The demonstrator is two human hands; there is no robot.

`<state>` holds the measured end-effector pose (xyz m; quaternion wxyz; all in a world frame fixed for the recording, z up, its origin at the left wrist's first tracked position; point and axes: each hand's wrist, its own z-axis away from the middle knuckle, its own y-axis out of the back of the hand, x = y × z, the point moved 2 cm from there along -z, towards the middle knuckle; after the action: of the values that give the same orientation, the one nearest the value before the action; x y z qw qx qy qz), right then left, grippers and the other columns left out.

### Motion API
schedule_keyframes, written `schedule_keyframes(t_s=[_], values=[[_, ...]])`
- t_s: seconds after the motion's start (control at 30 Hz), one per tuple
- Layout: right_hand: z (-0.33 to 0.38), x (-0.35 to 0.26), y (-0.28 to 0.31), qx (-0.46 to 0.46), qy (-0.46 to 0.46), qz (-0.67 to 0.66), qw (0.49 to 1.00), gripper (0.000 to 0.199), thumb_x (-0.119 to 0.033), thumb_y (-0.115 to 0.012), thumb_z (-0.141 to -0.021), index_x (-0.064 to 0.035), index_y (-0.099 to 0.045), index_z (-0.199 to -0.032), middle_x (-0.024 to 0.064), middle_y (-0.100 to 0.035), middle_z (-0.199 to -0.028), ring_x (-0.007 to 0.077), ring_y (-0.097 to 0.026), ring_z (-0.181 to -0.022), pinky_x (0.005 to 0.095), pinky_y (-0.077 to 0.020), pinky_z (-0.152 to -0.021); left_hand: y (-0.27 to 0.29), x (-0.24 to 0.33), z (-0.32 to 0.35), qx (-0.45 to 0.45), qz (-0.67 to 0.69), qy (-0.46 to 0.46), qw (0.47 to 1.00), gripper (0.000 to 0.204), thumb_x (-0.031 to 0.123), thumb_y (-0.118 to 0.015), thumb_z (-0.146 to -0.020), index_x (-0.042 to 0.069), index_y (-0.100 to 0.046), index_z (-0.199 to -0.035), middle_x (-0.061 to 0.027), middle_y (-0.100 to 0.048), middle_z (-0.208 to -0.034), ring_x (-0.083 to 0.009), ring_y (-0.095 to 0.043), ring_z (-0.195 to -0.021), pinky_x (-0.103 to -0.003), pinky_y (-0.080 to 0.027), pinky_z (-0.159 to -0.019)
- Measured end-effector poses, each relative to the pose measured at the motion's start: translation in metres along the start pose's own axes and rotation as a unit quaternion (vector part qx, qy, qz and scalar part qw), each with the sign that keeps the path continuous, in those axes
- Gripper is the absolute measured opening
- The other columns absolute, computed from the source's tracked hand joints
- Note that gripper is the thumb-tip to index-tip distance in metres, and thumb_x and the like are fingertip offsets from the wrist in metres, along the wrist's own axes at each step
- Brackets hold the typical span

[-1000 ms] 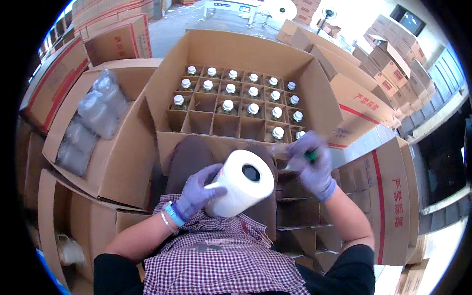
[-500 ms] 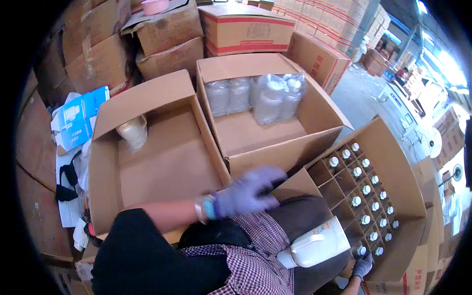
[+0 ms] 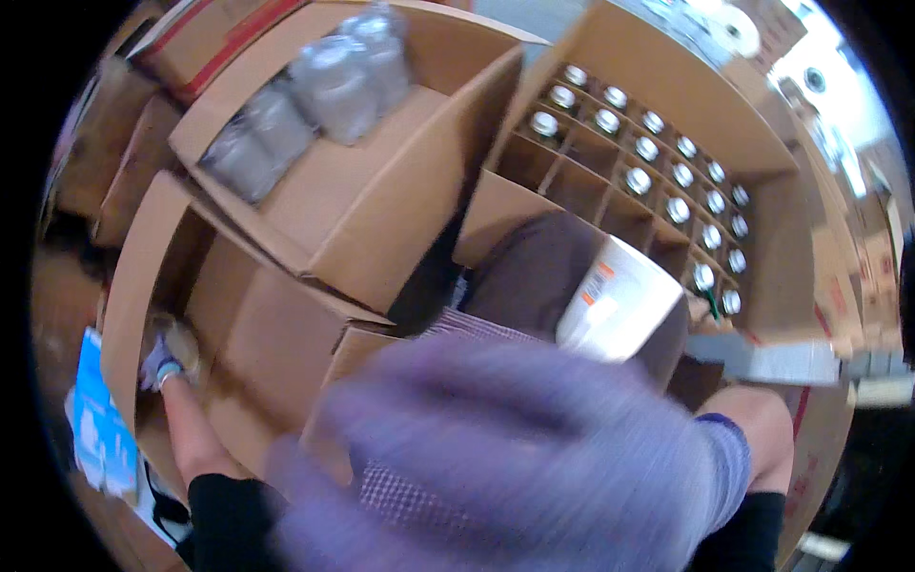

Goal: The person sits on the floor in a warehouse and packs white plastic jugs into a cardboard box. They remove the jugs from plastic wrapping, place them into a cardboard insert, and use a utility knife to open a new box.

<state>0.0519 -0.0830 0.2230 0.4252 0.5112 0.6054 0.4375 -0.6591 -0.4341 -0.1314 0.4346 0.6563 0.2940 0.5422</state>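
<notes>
At far left, our left hand (image 3: 155, 368) has moved to one pale bundle (image 3: 183, 343) inside one carton (image 3: 276, 329), its grip unclear to us. Mid-view, our right hand (image 3: 543, 439) blurs, fingers unreadable, before one white roll (image 3: 618, 297) on our lap (image 3: 534, 265), leaving nineteen white-capped bottles (image 3: 638, 180) at right untended.

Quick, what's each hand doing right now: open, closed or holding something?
Left hand: at the pale bundle inside a carton; grip cannot be told.
Right hand: blurred, close to the camera; open or closed cannot be told.
</notes>
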Motion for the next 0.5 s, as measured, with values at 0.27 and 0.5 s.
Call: schedule_keyframes(t_s=[0.27,0.5], values=[[-0.004,-0.019,-0.007,-0.039,0.038,0.032,0.998,0.042,-0.011,-0.074,-0.074,-0.0050,-0.069,-0.115,0.0139,-0.066,-0.115,0.0308,-0.065,-0.102,0.0400,-0.0515,-0.086,-0.004,0.015,-0.035,-0.030,-0.076,-0.051,0.995,0.016,0.014,-0.071,-0.084,0.004,-0.068,-0.095,-0.0010,-0.064,-0.088,-0.0147,-0.057,-0.082,-0.032,-0.049,-0.076],[-0.002,-0.019,0.002,-0.036,0.035,0.011,0.999,0.039,-0.011,-0.075,-0.073,-0.0067,-0.071,-0.111,0.0111,-0.067,-0.109,0.0279,-0.066,-0.095,0.0380,-0.0525,-0.079,-0.013,0.028,0.031,-0.107,-0.010,-0.158,0.982,0.008,0.010,-0.068,-0.082,0.004,-0.067,-0.088,-0.0011,-0.063,-0.082,-0.0139,-0.056,-0.078,-0.032,-0.049,-0.072]])
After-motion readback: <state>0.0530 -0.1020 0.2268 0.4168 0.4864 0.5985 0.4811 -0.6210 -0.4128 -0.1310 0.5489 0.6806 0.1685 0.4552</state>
